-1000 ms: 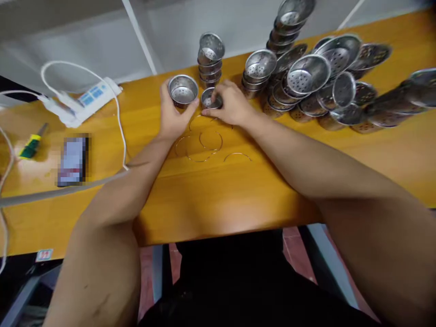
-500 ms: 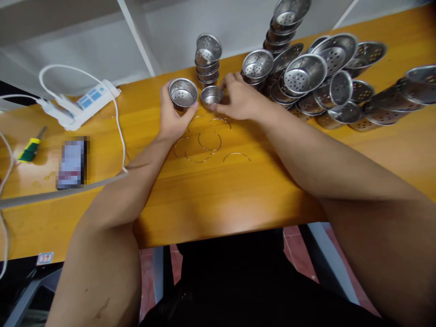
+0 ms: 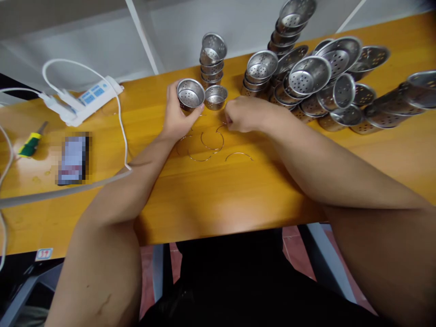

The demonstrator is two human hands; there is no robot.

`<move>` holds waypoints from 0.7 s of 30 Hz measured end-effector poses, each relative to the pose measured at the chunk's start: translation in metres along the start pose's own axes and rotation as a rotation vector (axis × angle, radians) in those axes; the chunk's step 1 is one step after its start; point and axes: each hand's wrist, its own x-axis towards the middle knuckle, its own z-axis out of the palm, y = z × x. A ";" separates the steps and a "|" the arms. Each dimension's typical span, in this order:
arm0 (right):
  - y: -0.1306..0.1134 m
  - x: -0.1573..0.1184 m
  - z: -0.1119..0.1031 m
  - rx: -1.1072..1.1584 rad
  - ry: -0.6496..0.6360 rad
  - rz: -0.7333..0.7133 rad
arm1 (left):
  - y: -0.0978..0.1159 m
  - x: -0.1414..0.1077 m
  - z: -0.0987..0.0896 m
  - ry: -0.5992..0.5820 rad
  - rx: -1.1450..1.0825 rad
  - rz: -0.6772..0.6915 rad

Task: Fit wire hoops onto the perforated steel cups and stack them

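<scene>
My left hand [image 3: 179, 113] is wrapped round a perforated metal cup [image 3: 190, 94], its mouth facing up. Right beside it a smaller metal cup [image 3: 215, 97] stands on the table. My right hand [image 3: 243, 114] is closed just right of that smaller cup, low over the table, its fingers curled under. It is at the end of a thin wire arc [image 3: 222, 125], and I cannot make out what the fingertips hold. Several thin curved wires [image 3: 211, 147] lie on the wood in front of both hands.
Behind stands a stack of perforated cups [image 3: 213, 50]. Many more metal cups [image 3: 309, 75] are piled and stacked at the right. On the left are a white power strip [image 3: 95, 101] with cables, a phone [image 3: 73, 159] and a green-yellow handled tool [image 3: 31, 144].
My right hand has let go of the smaller cup and moved down and right to the wires, its fingers curling closed. My left hand still holds its cup.
</scene>
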 end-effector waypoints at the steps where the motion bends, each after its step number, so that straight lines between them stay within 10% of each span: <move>1: -0.002 -0.003 -0.003 -0.001 -0.020 0.006 | -0.002 0.000 0.000 -0.008 0.000 0.010; 21: 0.001 0.001 0.014 0.015 -0.022 -0.082 | -0.001 0.001 0.000 0.005 -0.023 -0.030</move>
